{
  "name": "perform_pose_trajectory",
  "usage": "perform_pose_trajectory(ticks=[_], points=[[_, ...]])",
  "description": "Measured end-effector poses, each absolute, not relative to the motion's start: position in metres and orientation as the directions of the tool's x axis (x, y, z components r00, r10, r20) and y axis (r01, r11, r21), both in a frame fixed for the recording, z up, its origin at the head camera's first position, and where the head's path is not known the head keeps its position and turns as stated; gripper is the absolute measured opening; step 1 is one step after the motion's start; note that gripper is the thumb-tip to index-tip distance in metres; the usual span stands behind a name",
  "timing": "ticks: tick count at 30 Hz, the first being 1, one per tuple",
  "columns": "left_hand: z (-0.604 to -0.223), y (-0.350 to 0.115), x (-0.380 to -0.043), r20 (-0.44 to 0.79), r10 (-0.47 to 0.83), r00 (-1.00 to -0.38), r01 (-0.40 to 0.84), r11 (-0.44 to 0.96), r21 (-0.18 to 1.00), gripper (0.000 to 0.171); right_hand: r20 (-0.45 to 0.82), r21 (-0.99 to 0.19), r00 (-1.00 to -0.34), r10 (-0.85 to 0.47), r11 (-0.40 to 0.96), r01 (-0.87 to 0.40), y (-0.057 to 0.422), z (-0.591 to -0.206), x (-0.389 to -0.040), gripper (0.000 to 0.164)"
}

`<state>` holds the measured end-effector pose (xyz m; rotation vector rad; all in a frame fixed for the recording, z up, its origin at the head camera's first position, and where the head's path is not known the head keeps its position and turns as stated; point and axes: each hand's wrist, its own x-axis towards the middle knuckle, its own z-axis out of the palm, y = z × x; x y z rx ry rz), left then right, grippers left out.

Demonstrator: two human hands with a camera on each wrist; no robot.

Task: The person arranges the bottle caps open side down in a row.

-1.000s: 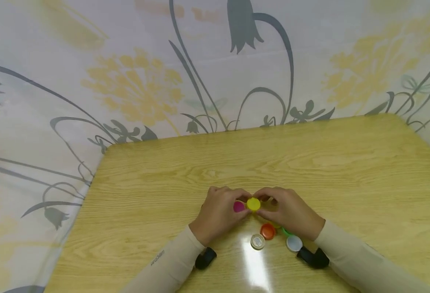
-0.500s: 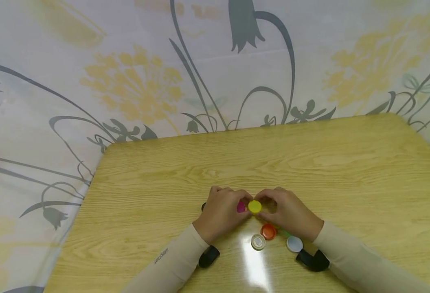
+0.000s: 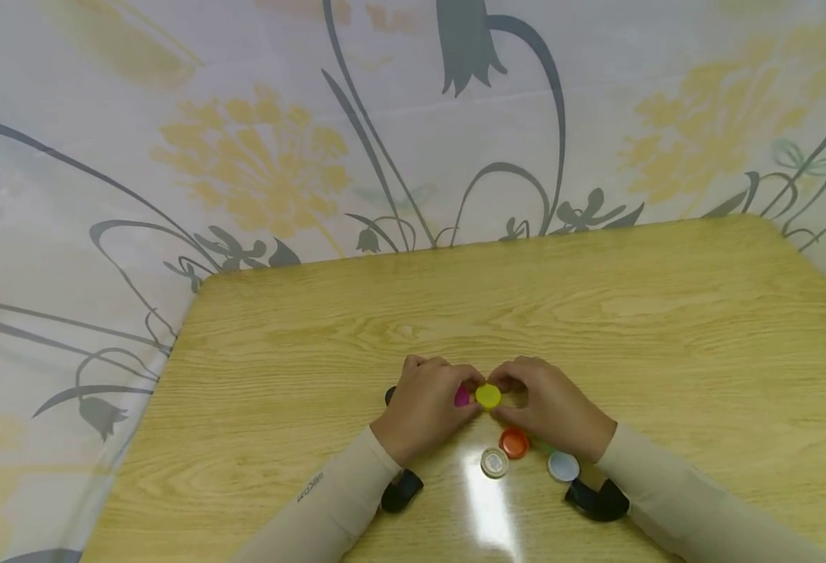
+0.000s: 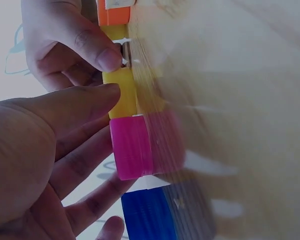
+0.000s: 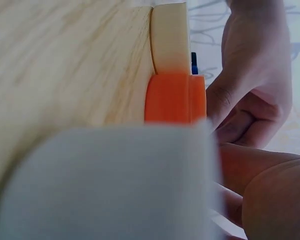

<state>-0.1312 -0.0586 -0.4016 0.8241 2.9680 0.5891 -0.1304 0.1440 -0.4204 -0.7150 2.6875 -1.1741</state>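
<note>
Between the two hands on the table is a yellow bottle cap [image 3: 487,396], lying flat. My left hand [image 3: 423,410] pinches it from the left, and in the left wrist view the thumb lies along the cap's [image 4: 124,95] side. From the right, my right hand [image 3: 557,407] pinches the same cap with thumb and fingertips. A magenta cap [image 3: 461,396] sits right beside it, partly covered by the left fingers. In the left wrist view a blue cap [image 4: 150,215] stands past the magenta one [image 4: 131,148], near the left hand's lower fingers.
Nearer the body lie an orange-red cap [image 3: 515,442], a beige cap [image 3: 493,462] and a whitish cap [image 3: 563,467]. A green edge [image 3: 550,449] shows partly under the right hand. Black wrist mounts hang at both cuffs. A patterned curtain [image 3: 399,117] borders the wooden table [image 3: 300,336].
My left hand has shifted slightly to the right, covering more of the magenta cap. The yellow cap has barely moved, and both hands keep their hold on it.
</note>
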Motion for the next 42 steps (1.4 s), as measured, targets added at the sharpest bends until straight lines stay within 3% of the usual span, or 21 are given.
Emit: perform_pose_trajectory(ticks=[19, 29, 36, 39, 42], points=[[-0.404, -0.059, -0.13, 0.088, 0.494, -0.865, 0.492, 0.798, 0.348, 0.019, 0.063, -0.718, -0.878, -0.474, 0.59, -0.37, 0.147, -0.417, -0.128, 0.028], [-0.402, -0.063, -0.13, 0.09, 0.509, -0.856, 0.507, 0.794, 0.334, 0.028, 0.239, -0.63, -0.823, -0.515, 0.563, -0.535, 0.149, -0.409, -0.104, 0.02], [-0.392, -0.065, -0.126, 0.235, 0.487, -0.842, 0.54, 0.767, 0.346, 0.027, 0.297, -0.502, -0.749, -0.592, 0.571, -0.65, 0.153, -0.413, -0.086, 0.026], [-0.387, -0.066, -0.123, 0.322, 0.479, -0.817, 0.575, 0.725, 0.379, 0.021, 0.339, -0.426, -0.711, -0.617, 0.573, -0.7, 0.154, -0.416, -0.084, 0.027], [-0.382, -0.066, -0.12, 0.392, 0.488, -0.78, 0.623, 0.667, 0.409, 0.017, 0.344, -0.423, -0.699, -0.627, 0.562, -0.711, 0.154, -0.418, -0.083, 0.027]])
